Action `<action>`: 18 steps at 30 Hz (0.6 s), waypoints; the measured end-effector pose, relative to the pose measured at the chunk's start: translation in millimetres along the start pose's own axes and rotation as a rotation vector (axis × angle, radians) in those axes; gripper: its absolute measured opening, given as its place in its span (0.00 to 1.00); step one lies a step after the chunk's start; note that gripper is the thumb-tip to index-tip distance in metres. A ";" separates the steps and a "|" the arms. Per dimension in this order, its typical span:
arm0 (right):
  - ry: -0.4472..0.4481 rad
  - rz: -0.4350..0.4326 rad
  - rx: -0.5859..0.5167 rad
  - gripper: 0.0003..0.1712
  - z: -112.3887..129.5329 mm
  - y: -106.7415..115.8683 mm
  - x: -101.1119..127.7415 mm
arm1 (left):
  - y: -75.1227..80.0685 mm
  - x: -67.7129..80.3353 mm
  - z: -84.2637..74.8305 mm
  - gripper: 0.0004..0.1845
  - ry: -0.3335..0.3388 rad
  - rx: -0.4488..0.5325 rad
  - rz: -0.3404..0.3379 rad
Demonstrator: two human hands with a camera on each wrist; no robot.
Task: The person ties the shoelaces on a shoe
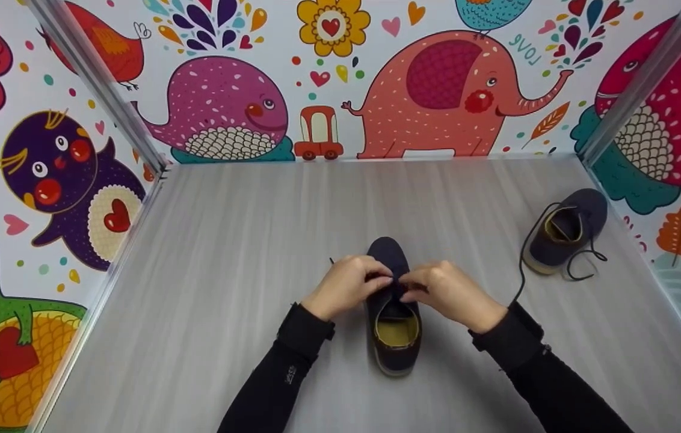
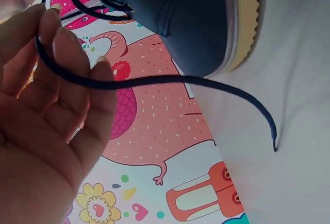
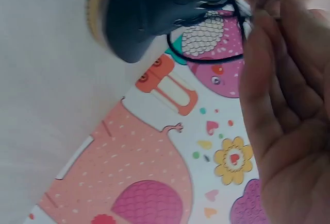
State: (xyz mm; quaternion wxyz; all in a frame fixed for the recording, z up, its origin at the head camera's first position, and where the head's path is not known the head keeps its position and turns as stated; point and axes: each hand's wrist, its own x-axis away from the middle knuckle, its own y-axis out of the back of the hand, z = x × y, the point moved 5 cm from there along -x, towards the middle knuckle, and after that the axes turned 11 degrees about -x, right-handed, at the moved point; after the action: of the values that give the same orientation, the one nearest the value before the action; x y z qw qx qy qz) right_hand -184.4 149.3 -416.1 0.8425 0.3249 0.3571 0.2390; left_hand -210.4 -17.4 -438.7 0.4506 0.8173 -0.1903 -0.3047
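Observation:
A dark navy lace-up shoe with a pale sole and a yellow lining stands upright on the floor, toe pointing away from me. Over its lacing, my left hand pinches the dark shoelace between thumb and fingertips. The free end of that lace curves past the shoe's toe in the left wrist view. From the other side, my right hand pinches lace above the eyelets, and a loop hangs below its fingertips. The fingers partly hide the tongue and upper lacing.
A matching shoe stands at the right near the side wall, its loose lace trailing on the floor. Low walls printed with cartoon animals surround the grey wood-patterned floor, with metal corner posts.

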 end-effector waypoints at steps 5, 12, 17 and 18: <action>-0.103 -0.168 -0.016 0.06 -20.3 14.5 21.9 | -1.7 1.2 1.3 0.07 0.024 -0.006 0.012; -0.232 -0.062 -0.058 0.06 -40.5 -12.8 30.2 | -3.0 3.3 1.7 0.07 0.039 0.004 0.020; -0.221 -0.085 -0.022 0.03 -40.7 -18.3 29.9 | -2.9 4.6 2.3 0.07 0.034 0.005 0.008; -0.215 -0.088 -0.007 0.03 -41.6 -16.9 31.5 | -2.4 4.9 2.7 0.07 0.036 0.006 0.006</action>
State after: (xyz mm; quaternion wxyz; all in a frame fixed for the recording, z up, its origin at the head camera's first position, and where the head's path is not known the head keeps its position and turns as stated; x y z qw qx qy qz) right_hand -193.1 173.6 -464.6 0.8867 0.3296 0.2778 0.1670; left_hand -208.5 -20.7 -443.4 0.4522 0.8235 -0.1855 -0.2881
